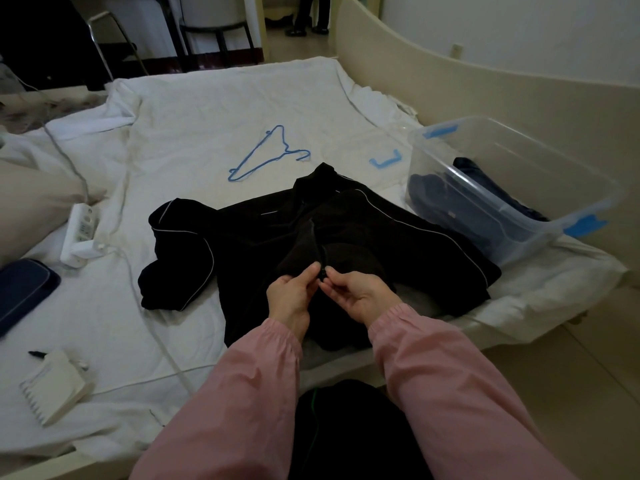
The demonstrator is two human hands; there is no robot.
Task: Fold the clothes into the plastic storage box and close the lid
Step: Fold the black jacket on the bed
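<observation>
A black jacket point(263, 237) with thin white piping lies spread on the white bed sheet point(194, 109), its collar pointing away from me. My left hand point(291, 296) pinches the jacket's front edge beside the zipper. My right hand point(356, 292) pinches the zipper pull on the other side, so both hands meet at the zipper's lower part. A clear plastic storage box point(533, 216) with blue clips stands open at the right edge of the bed, with dark folded clothes point(446, 199) inside. Its lid is not clearly in view.
A blue wire hanger point(266, 154) lies on the sheet beyond the jacket. A white power strip point(81, 230) with cables, a dark blue case point(20, 292), a white device point(55, 386) and a black pen point(38, 355) lie at the left. A beige bed frame point(450, 84) curves behind the box.
</observation>
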